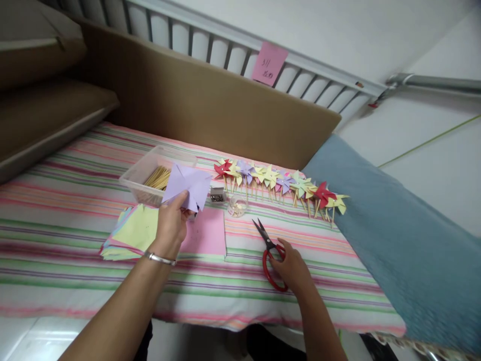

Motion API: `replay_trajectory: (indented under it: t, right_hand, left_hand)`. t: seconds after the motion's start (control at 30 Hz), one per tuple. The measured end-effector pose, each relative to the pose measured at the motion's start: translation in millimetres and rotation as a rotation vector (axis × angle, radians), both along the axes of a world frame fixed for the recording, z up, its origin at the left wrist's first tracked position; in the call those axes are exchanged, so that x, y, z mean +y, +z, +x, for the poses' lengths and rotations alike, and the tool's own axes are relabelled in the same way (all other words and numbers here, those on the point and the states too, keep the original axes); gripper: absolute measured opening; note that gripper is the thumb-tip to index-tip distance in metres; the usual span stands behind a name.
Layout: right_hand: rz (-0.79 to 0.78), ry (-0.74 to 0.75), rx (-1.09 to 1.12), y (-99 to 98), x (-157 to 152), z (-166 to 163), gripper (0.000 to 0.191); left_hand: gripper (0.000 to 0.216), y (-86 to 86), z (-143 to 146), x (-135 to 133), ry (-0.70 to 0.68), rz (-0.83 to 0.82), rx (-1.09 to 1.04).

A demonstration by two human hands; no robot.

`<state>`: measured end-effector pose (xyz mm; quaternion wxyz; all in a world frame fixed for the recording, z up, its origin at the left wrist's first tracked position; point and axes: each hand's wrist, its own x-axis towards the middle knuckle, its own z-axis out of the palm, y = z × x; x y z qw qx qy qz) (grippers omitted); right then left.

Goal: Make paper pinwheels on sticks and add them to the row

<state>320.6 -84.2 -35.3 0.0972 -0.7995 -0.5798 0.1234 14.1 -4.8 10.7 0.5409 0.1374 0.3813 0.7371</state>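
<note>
My left hand [173,220], with a bracelet at the wrist, pinches a purple paper square [191,185] with slits cut in from its corners. The sheet is held up above a pink paper sheet [208,233] and next to a stack of coloured paper [139,225]. On the right, the fingers of my right hand [291,265] close on the red handle of a pair of scissors [268,243]. Its dark blades are slightly apart and point away from me. The scissors are at the cloth's surface; whether they rest on it I cannot tell.
A clear plastic box [131,175] holds thin wooden sticks [158,178]. Near it are a small box of metal pins [217,195] and a round clear container [237,206] of small pale pieces. Finished paper pinwheels [270,178] line the back, before a brown board [210,110].
</note>
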Motion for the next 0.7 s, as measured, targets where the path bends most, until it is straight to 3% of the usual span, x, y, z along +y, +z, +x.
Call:
replay_trajectory:
  t: [0.1, 0.23, 0.33, 0.4, 0.53, 0.7]
  right_hand:
    - [0.021, -0.069, 0.221, 7.8, -3, 11, 0.064]
    - [0.077, -0.157, 0.860, 26.2, -9, 8, 0.070]
    - [0.243, -0.011, 1.293, 35.3, -13, -22, 0.061]
    - [0.238, 0.115, 1.438, 34.1, -14, -49, 0.061]
    - [0.100, 0.242, 1.352, 20.5, -17, -91, 0.050]
    - [-0.022, 0.371, 1.102, 12.5, -20, -104, 0.049]
  left_hand:
    - [0.029, 1.7, 1, 0, -0.031, 0.012, -0.009]
    - [0.031, 1.3, 4, 2, -0.028, 0.019, -0.029]
    - [0.032, -1.0, 8, 2, -0.039, 0.023, -0.047]
    - [0.032, -2.5, 11, 1, -0.051, 0.018, -0.043]
    - [0.030, -3.3, 13, -2, -0.067, -0.003, -0.011]
    - [0.026, -3.4, 12, 0, -0.069, -0.015, 0.019]
